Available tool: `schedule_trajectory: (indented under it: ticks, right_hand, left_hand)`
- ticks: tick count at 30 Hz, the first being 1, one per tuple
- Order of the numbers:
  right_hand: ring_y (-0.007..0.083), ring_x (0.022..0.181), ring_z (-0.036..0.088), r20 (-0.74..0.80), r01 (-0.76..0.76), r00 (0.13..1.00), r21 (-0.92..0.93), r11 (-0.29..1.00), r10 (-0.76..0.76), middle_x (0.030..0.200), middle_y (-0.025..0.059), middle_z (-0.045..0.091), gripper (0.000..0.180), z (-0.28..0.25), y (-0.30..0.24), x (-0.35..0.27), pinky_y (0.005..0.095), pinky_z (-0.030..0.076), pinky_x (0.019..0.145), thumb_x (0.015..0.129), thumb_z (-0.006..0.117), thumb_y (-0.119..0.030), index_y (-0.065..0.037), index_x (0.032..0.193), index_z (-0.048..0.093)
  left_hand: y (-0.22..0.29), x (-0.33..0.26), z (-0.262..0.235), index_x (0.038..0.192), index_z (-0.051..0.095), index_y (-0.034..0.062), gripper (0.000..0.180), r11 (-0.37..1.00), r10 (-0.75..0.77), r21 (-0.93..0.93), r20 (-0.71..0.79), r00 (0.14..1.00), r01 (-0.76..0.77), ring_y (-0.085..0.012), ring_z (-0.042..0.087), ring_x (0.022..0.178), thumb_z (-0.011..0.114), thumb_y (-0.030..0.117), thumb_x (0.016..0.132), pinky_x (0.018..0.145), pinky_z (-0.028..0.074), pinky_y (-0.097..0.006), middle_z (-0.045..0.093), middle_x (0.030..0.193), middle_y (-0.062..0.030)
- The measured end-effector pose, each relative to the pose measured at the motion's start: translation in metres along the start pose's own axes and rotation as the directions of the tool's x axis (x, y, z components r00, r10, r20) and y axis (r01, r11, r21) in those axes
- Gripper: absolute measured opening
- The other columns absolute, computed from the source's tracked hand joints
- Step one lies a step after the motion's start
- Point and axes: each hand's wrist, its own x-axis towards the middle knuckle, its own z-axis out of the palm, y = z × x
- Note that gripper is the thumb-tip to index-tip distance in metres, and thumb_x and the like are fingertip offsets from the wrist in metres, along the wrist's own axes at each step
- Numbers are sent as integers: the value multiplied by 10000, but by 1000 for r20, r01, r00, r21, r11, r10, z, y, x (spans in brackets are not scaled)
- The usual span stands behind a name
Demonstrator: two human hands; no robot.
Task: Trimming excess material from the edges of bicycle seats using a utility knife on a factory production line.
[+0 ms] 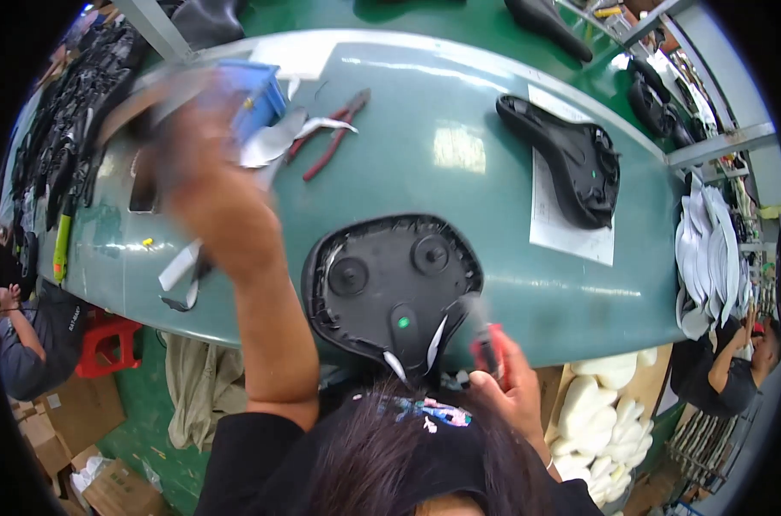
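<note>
A black bicycle saddle (pixel 377 279) lies underside up on the green table in front of me, its wide end away from me. Two loose white strips (pixel 437 341) show at its narrow end. My right hand (pixel 519 385) is closed round a red-and-black-handled tool (pixel 488 348) beside the saddle's right edge; the tool's tip is blurred. My left hand (pixel 205 163) is raised at the far left by a blue bin (pixel 257 95), smeared by motion. A blurred dark shape lies about its fingers, so what it holds, if anything, cannot be made out.
Red-handled pliers (pixel 328 142) and silvery white scraps (pixel 274 142) lie near the blue bin. A second upturned saddle (pixel 571 163) rests on white paper (pixel 558 228) at the right. Pale foam pieces (pixel 601 413) are piled at lower right. Other people sit at both sides.
</note>
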Motion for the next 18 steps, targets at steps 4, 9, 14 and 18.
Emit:
schedule_trajectory:
  ticks: [4,9,14,18]
  right_hand:
    - [107,683,618,-105,52,994,154,987,-36,865,64,653,327,2,-16,47,244,502,607,865,637,-123,-10,1145,512]
    - [79,619,568,-460,286,853,19,958,-245,834,34,618,300,-34,-53,111,199,440,519,870,642,-150,-59,1129,519]
    - [53,564,499,-512,531,740,45,846,-436,768,31,566,334,-85,-112,215,191,397,497,859,631,-127,-19,1152,512]
    - [61,508,475,-392,520,803,90,850,-450,681,1,516,412,-118,-152,361,208,372,449,785,698,-162,-13,1140,550]
  left_hand:
    - [-20,-29,41,924,658,5,385,892,441,-417,888,133,-173,-329,614,902,643,379,833,841,468,-366,654,880,-171]
    - [-51,25,78,878,658,15,265,634,223,-554,799,558,540,-110,571,767,576,265,915,710,464,-263,636,795,-38]
    - [-10,6,124,812,632,42,322,634,580,-765,377,723,-110,-175,563,641,426,236,965,638,484,-298,644,789,-69]
    - [33,-37,106,952,678,50,223,537,842,-815,503,195,-217,-167,638,734,697,227,817,629,511,-285,667,861,-115]
